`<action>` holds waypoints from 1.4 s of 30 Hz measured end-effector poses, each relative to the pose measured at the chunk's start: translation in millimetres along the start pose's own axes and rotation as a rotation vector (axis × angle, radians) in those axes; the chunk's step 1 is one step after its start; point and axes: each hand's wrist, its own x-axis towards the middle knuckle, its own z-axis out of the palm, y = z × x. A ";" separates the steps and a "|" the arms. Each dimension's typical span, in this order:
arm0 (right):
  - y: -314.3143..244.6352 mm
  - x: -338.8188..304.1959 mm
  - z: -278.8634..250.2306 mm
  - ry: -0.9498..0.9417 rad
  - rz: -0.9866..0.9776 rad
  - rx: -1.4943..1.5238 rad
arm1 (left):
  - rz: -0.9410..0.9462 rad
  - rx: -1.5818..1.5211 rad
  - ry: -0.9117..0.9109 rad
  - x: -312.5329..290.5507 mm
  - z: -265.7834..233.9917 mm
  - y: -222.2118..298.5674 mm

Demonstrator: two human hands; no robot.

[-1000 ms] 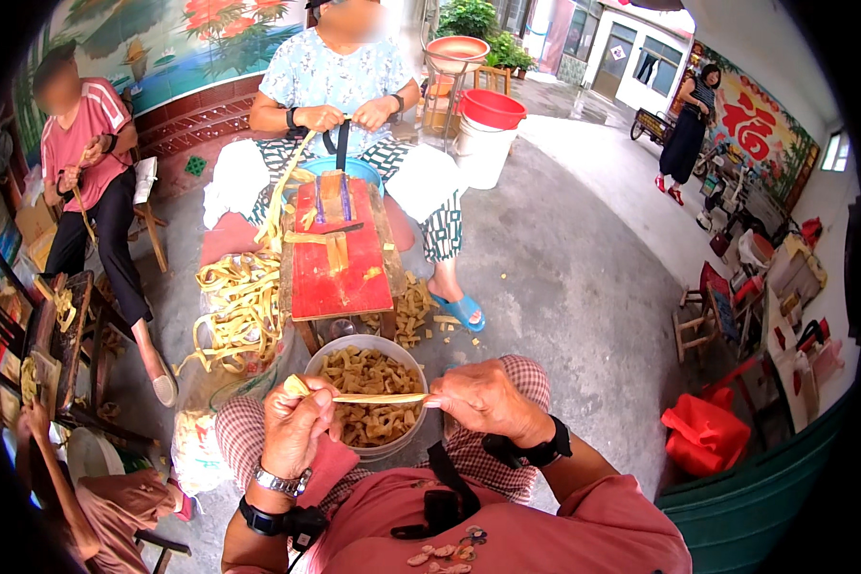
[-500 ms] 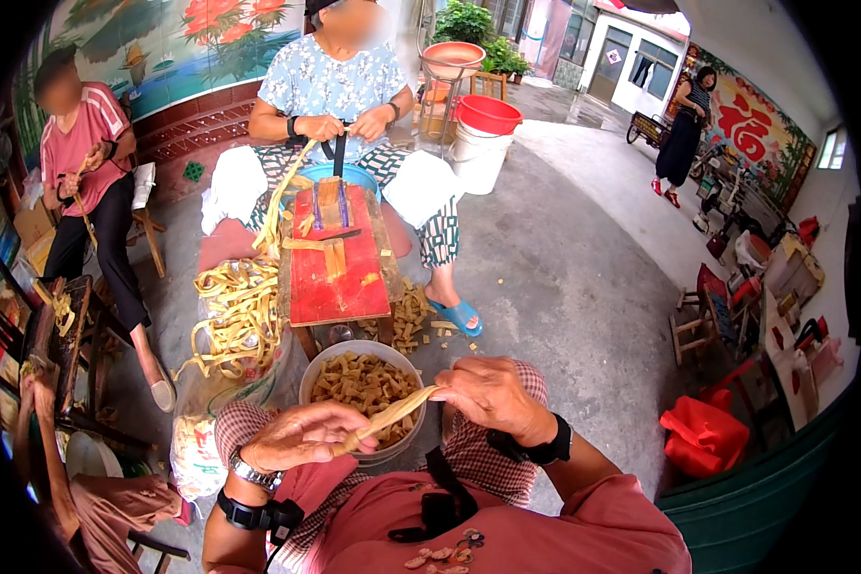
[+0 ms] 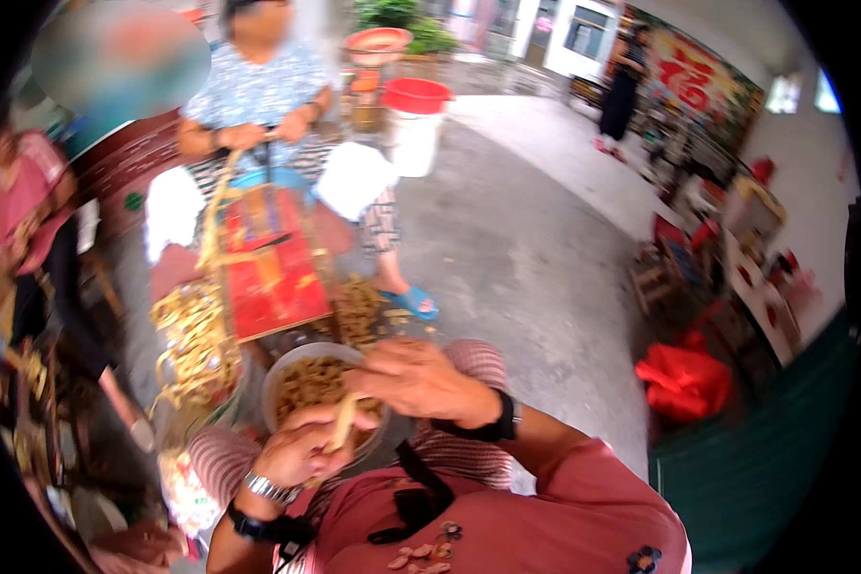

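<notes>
A short pale-yellow strip (image 3: 343,422), its exact kind unclear, is held between my two hands over my lap. My left hand (image 3: 301,448) is closed around its lower part, the thumb along it. My right hand (image 3: 416,381) pinches the upper end, its fingertips partly hidden and blurred. Just beyond my hands stands a white bucket (image 3: 271,385) holding many small yellow-brown pieces (image 3: 308,383); my hands cover its near right part.
Across from me a person (image 3: 263,86) works at a red board (image 3: 273,297) on a stand. Long yellow strips (image 3: 196,335) lie in a heap to its left, cut pieces (image 3: 359,306) to its right. A red bag (image 3: 684,381) sits at right; another person (image 3: 33,210) sits far left.
The strip, stretched slantwise between my hands before, now stands steeper with my hands closer together. My left hand has closed on it. The whole view has shifted, moving the scene leftward and blurring it.
</notes>
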 end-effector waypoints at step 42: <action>-33.8 -48.6 108.6 0.082 0.984 1.287 | 0.571 -0.099 0.725 41.1 -9.3 -61.4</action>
